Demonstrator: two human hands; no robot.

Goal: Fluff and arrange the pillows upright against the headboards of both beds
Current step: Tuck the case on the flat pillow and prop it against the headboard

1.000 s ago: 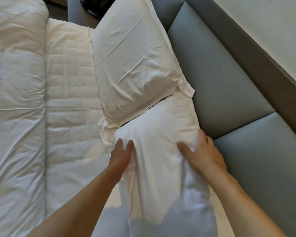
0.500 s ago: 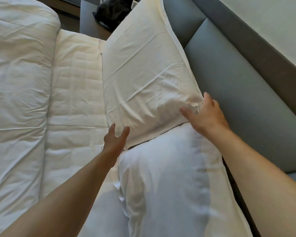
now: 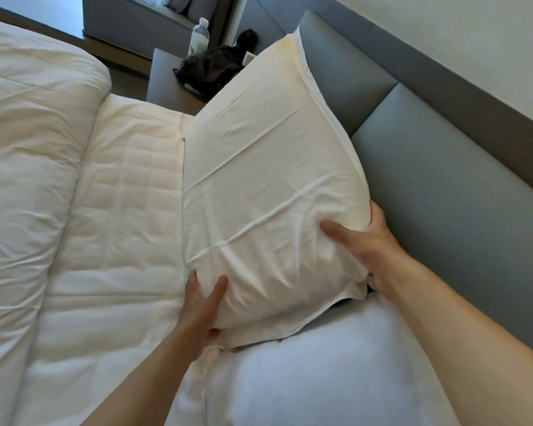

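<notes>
a person's two bare hands clasp a white pillow [image 3: 268, 192] on a bed, seen from a head-worn camera looking down along both forearms. the left hand [image 3: 202, 305] cups the pillow's lower left corner, thumb pressed into the front of the cotton case and fingers tucked beneath the hem. the right hand [image 3: 368, 241] grips the lower right edge, thumb across the front face and fingers wrapped out of sight behind it, so both hands are closed on the same pillow. the pillow is plump and roughly rectangular, its smooth case crossed by long diagonal creases, with a flat flanged border along the right side. it stands tilted, its back edge resting against the padded grey headboard [image 3: 443, 186], whose smooth upholstered panels are split by a deep seam. its bottom edge overlaps a second pillow [image 3: 336, 373], soft and rounded, lying nearest the camera against the same headboard. to the left lies the quilted mattress pad [image 3: 126, 204], stitched in shallow squares, and beyond it a thick, puffy duvet [image 3: 28, 155], heavily wrinkled and folded back. past the head of the bed a grey bedside table [image 3: 163, 78] carries a crumpled black bag [image 3: 211, 70] and a clear plastic bottle [image 3: 200, 36]. a pale plain wall [image 3: 474, 35] rises above the headboard
</notes>
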